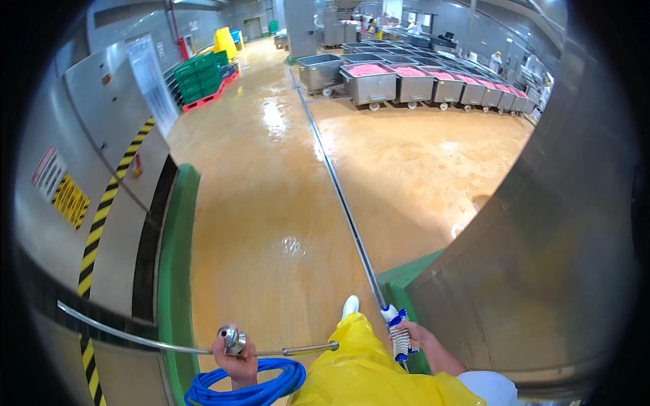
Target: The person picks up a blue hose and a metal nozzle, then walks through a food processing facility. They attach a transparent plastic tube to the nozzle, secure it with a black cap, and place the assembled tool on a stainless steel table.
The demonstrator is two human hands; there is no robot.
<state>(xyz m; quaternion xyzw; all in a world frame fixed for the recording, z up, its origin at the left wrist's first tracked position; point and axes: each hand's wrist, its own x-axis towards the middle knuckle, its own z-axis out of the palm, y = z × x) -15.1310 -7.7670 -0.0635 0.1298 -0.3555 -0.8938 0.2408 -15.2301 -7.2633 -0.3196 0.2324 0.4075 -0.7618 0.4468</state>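
- Ahead of both hands: bare wet floor [271,203], open passage.
- Left of the left hand [233,355]: steel machine wall [101,169], close.
- Right of the right hand [416,335]: steel panel [542,257], just beside.
- Far ahead: row of carts [420,84] and green crates [200,78].

Yellow sign [70,200] with black markings: rectangular, on steel wall panel at 9 o'clock.
Red-and-white sign [47,172]: rectangular, just above yellow sign, toward 10 o'clock.
Small red tag [137,165]: on same wall, beside black-and-yellow hazard stripe [108,196], which runs diagonally from 10 down to 8 o'clock.
Small red round label [107,79]: on upper steel door, 10 o'clock.
White notice [160,49]: farther along wall, 11 o'clock; too small to make out.
No screens visible.
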